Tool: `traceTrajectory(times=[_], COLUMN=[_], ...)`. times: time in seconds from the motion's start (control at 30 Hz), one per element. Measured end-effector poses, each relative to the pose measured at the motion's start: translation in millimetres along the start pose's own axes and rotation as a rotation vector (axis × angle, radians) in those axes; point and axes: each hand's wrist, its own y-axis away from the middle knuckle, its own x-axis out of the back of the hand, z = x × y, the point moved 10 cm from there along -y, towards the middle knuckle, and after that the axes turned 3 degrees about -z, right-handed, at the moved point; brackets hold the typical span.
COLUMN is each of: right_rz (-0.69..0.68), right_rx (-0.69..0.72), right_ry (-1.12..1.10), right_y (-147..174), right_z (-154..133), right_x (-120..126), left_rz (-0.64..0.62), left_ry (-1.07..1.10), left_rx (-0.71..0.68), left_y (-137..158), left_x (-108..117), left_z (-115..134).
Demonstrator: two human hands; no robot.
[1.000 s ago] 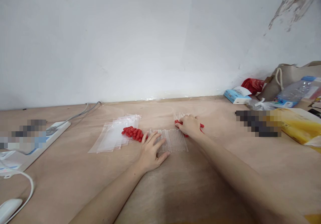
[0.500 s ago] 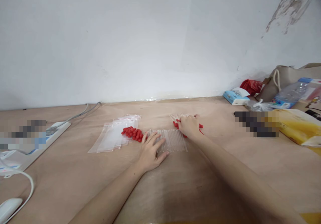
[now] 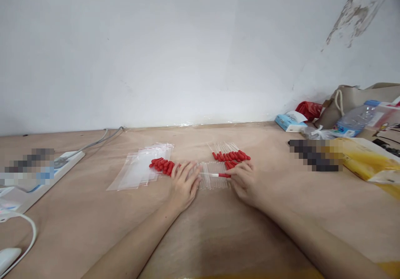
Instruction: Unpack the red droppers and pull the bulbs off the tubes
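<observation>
My right hand (image 3: 246, 181) pinches the red bulb (image 3: 224, 175) of a thin pale stick, held level and pointing left. My left hand (image 3: 184, 183) is closed, thumb against index finger, on the end of a clear thin tube (image 3: 204, 174) in line with that stick. Whether the stick is inside the tube is too small to tell. Beneath both hands lies a row of clear thin tubes (image 3: 214, 182). Behind my right hand are red-bulbed sticks (image 3: 231, 156), their pale ends away from me. Beside my left hand, a heap of red-bulbed pieces (image 3: 161, 165) partly overlaps clear zip bags (image 3: 134, 172).
A power strip (image 3: 67, 172) with cables lies at the left. On the right are a blue tissue pack (image 3: 290, 122), a plastic bottle (image 3: 356, 118), a yellow package (image 3: 356, 156) and a blurred dark object (image 3: 312, 156). A white wall (image 3: 187, 54) rises behind the table.
My right hand has come back toward me from the pile of red-bulbed sticks with one in it. My left hand's spread fingers have closed on a tube.
</observation>
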Motion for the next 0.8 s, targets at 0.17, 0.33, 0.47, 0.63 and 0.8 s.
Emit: traceTrajectory(times=[0.17,0.33,0.47,0.63,0.8], right_rz=[0.008,-0.005,0.035,0.081,0.031], right_rx=[0.045,0.04,0.091,0.153,0.188], right_ry=[-0.038,0.004,0.074,0.074,0.071], right_y=[21.7,16.9,17.8,22.3,23.2], right_z=[-13.4,-17.4,-22.6,-24.7,-28.3], right_x=[-12.0,-15.6,-16.6,-15.0,-16.5], left_rz=[-0.042,-0.066,-0.07,-0.053,-0.068], left_ry=[-0.015,-0.026,-0.024,-0.003,0.007], left_rx=[-0.173,-0.183,-0.196,-0.203,-0.215], left_y=[2.9,3.2,2.8,5.7,7.5], left_x=[-5.7,-9.2,-8.2,-5.7,-8.0], left_z=[22.0,25.9,29.2,30.2,32.7])
